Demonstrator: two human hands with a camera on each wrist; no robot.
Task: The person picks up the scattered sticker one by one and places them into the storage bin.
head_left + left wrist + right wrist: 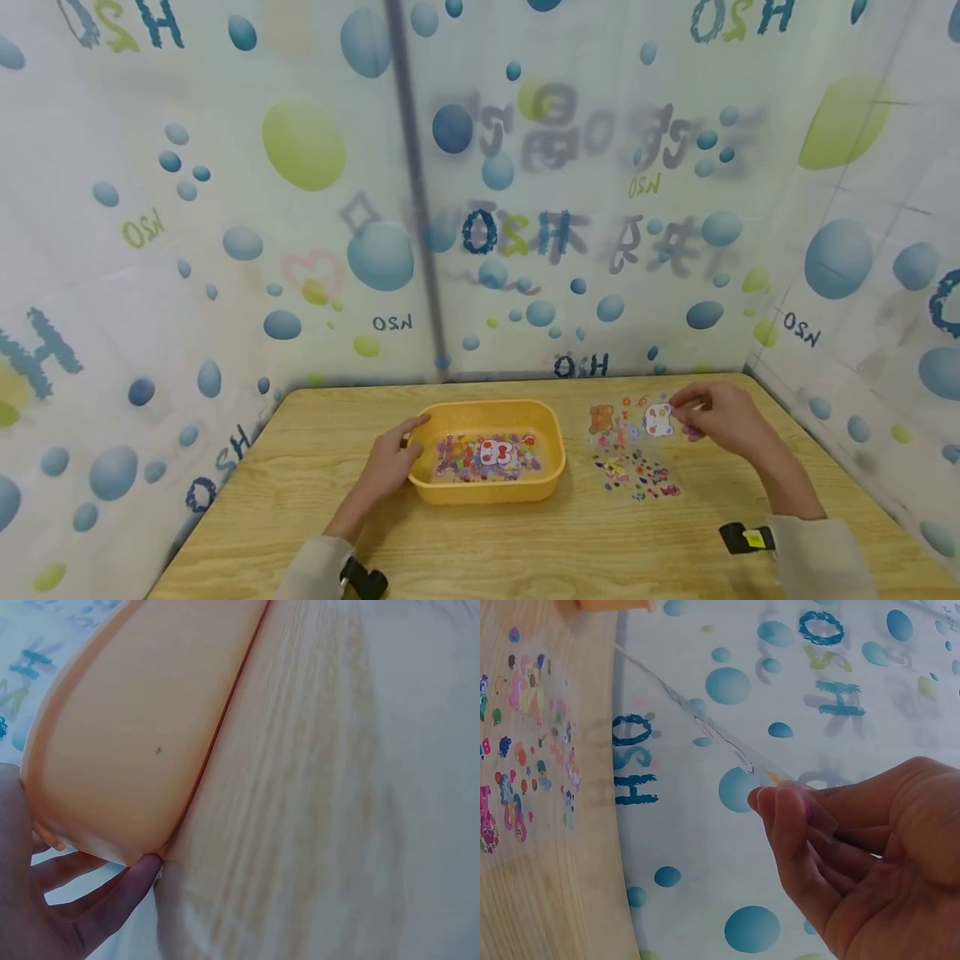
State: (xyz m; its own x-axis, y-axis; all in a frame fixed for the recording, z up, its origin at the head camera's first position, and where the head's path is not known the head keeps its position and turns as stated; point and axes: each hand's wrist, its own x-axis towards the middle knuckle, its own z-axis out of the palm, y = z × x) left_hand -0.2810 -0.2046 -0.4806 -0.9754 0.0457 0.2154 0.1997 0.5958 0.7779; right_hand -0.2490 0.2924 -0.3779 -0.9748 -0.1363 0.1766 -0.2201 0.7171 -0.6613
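Observation:
A yellow plastic tub (487, 492) stands on the table, and sticker sheets (457, 462) with a white character and red bow lie inside it. My left hand (388, 462) grips the tub's left end; the left wrist view shows fingers of the left hand (105, 900) at the wall and lower edge. To the right of the tub, my right hand (720, 417) pinches the edge of a clear sticker sheet (660, 420) with a brown bear and a white face. In the right wrist view this sheet (720, 739) is seen almost edge-on, raised off the table.
Another clear sheet of small colourful stickers (637, 475) lies flat on the wooden table (600, 550), just below the held one. A curtain with blue and green bubbles (525, 312) hangs around the back and sides of the table.

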